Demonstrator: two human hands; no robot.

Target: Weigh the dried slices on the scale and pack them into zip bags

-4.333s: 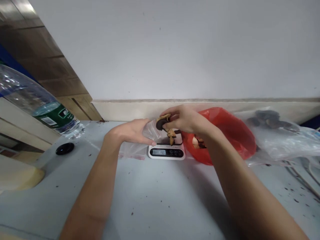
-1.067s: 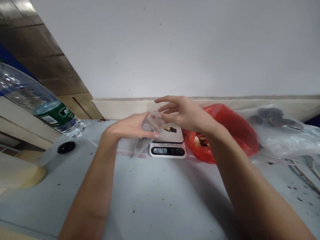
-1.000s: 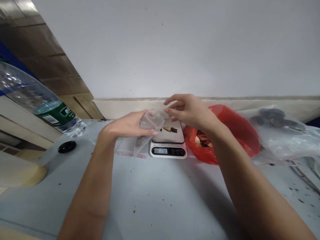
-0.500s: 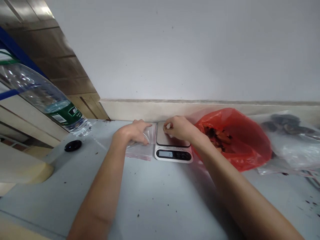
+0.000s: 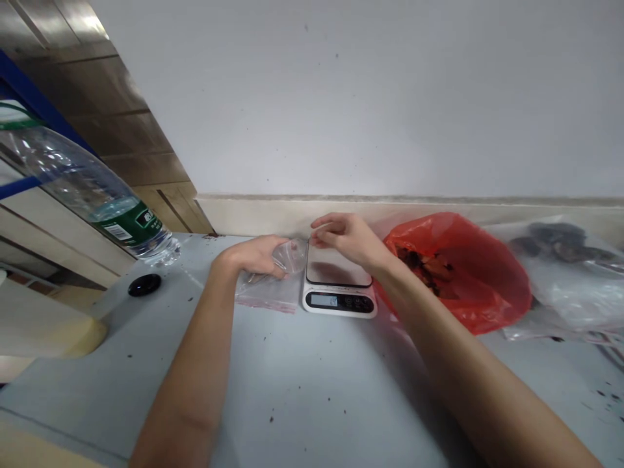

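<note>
Bag of clear plastic (image 5: 292, 255), which we're loosely pinching in our left grip (image 5: 257, 255), is sitting beside the white rectangular scale (image 5: 341, 291). Our half-curled right grip (image 5: 348, 238) is hovering over its flat grey plate (image 5: 340, 275), contents unclear; for steady readings, we're wanting both off it.

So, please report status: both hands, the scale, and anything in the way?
Left hand on clear bag; right hand over scale, grip unclear. Display shows digits, hard to read. Right forearm partly hides red bag.
</note>
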